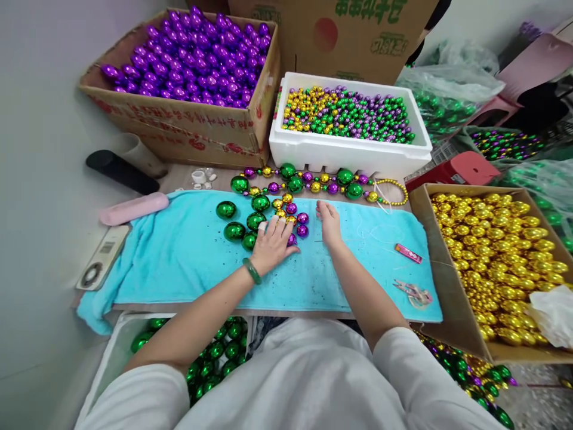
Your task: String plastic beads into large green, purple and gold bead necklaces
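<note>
My left hand (272, 243), with a green bangle on the wrist, lies palm down with its fingers spread over a group of loose beads. Large green beads (234, 231) sit to its left. Small gold beads (287, 198) and purple beads (302, 218) lie beyond and right of its fingertips, and the palm hides some. To the right, my right hand (329, 222) rests on its edge with fingers curled together; what they hold, if anything, is hidden. A thin needle-like line shows beside it. The turquoise towel (179, 263) lies under both hands.
A finished-looking bead strand (316, 186) stretches behind the towel. Scissors (414, 294) and a small pink packet (408, 253) lie right. Around stand a carton of purple beads (174, 128), a white foam box (349, 149), a carton of gold beads (456, 298) and a black cylinder (123, 172).
</note>
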A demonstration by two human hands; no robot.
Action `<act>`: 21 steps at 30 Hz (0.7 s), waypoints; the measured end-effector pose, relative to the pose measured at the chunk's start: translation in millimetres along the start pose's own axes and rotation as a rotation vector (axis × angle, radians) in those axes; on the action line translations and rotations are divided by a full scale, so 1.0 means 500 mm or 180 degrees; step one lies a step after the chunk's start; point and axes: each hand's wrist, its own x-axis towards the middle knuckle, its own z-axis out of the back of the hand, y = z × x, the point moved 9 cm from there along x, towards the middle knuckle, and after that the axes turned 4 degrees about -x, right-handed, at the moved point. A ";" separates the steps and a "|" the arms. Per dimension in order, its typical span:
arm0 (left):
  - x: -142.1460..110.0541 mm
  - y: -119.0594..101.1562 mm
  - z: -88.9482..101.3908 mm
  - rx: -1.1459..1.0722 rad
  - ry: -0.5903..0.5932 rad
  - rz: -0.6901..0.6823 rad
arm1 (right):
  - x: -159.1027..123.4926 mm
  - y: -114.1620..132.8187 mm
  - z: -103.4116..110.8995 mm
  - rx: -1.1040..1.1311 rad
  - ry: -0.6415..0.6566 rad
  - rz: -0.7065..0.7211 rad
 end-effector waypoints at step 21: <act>-0.209 -0.022 -0.096 -0.0115 -0.0791 -0.0229 | 0.286 0.393 0.369 -0.2852 -0.1007 0.1242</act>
